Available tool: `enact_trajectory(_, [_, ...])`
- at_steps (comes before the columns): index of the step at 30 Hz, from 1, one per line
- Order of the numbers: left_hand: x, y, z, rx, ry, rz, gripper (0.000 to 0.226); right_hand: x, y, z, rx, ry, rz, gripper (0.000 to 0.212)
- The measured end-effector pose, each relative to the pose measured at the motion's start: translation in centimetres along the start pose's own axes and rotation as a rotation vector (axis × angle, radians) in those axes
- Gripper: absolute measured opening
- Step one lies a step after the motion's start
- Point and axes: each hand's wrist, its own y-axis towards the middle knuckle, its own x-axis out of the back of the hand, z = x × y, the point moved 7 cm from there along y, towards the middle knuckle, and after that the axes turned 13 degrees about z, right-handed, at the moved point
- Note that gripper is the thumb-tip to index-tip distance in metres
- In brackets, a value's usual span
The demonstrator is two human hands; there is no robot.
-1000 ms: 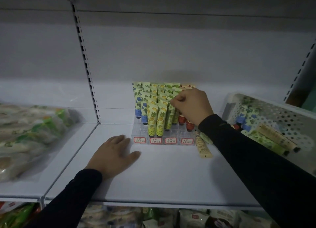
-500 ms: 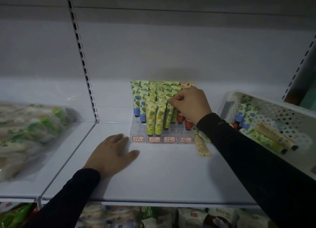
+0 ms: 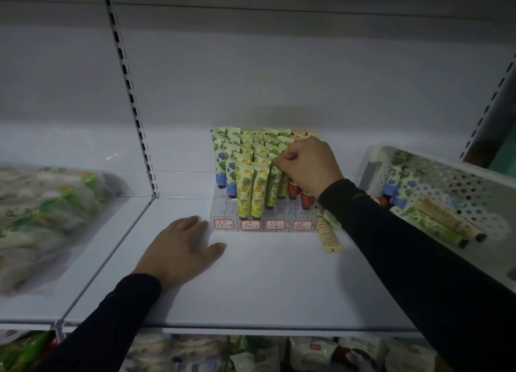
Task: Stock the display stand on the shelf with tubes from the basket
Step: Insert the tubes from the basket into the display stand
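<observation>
A clear tiered display stand (image 3: 262,218) with red-framed price labels stands at the back of the white shelf (image 3: 251,288). It holds rows of upright tubes: blue-flower ones on the left, yellow pineapple ones, green ones, red-capped ones on the right. My right hand (image 3: 307,166) is curled over the stand and pinches the top of a green tube (image 3: 273,186) in the third column. My left hand (image 3: 181,248) rests flat on the shelf, just left of the stand's front. The white perforated basket (image 3: 458,184) at the right holds several more tubes.
A cream tube (image 3: 329,236) lies flat on the shelf beside the stand's right edge. Bagged goods (image 3: 47,215) fill the neighbouring shelf bay on the left, beyond the slotted upright (image 3: 134,106). Packets sit on the shelf below (image 3: 251,352).
My right hand stays on the green tube in the stand with only a slight shift. My left hand keeps its place on the shelf. The view has drifted a little.
</observation>
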Motion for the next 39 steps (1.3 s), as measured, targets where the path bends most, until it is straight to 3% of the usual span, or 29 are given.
enact_trajectory(3, [0.1, 0.0, -0.1, -0.001, 0.0, -0.015, 0.089, -0.1, 0.1, 0.1, -0.003, -0.004, 0.0, 0.034])
enact_trajectory(6, [0.1, 0.0, -0.1, 0.012, -0.012, -0.008, 0.079, -0.2, 0.3, 0.2, -0.006, -0.008, -0.005, 0.037])
enact_trajectory(10, [0.1, -0.1, -0.1, 0.001, -0.03, -0.008, 0.088, -0.2, 0.1, 0.2, -0.003, -0.009, -0.003, 0.037])
enact_trajectory(15, [0.2, -0.1, -0.2, -0.003, -0.034, -0.039, 0.056, -0.3, -0.1, 0.2, 0.011, 0.002, 0.009, 0.035])
enact_trajectory(21, [0.2, 0.0, 0.0, -0.001, -0.022, -0.054, 0.055, -0.1, -0.9, -0.4, -0.034, 0.103, 0.01, 0.046])
enact_trajectory(23, [0.2, 0.0, 0.0, 0.008, -0.025, -0.044, 0.058, 0.1, -1.0, -0.6, -0.045, 0.133, 0.005, 0.053])
enact_trajectory(27, [0.1, -0.2, 0.0, 0.023, -0.045, -0.004, 0.085, 0.5, -1.1, -0.7, -0.053, 0.151, 0.006, 0.054])
enact_trajectory(29, [0.1, -0.2, 0.2, 0.035, -0.053, -0.012, 0.072, 0.8, -1.3, -0.6, -0.048, 0.118, -0.007, 0.055])
enact_trajectory(32, [0.0, 0.0, 0.4, 0.033, -0.034, -0.03, 0.059, 1.6, -2.3, -0.6, -0.034, 0.119, -0.048, 0.054])
enact_trajectory(36, [0.3, -0.3, 0.3, 0.039, -0.077, -0.039, 0.072, 2.8, -4.6, -0.6, 0.01, 0.127, -0.089, 0.043])
enact_trajectory(39, [1.1, -1.1, 0.1, 0.026, -0.106, -0.138, 0.081, 3.9, -6.8, -1.2, 0.053, 0.121, -0.125, 0.03])
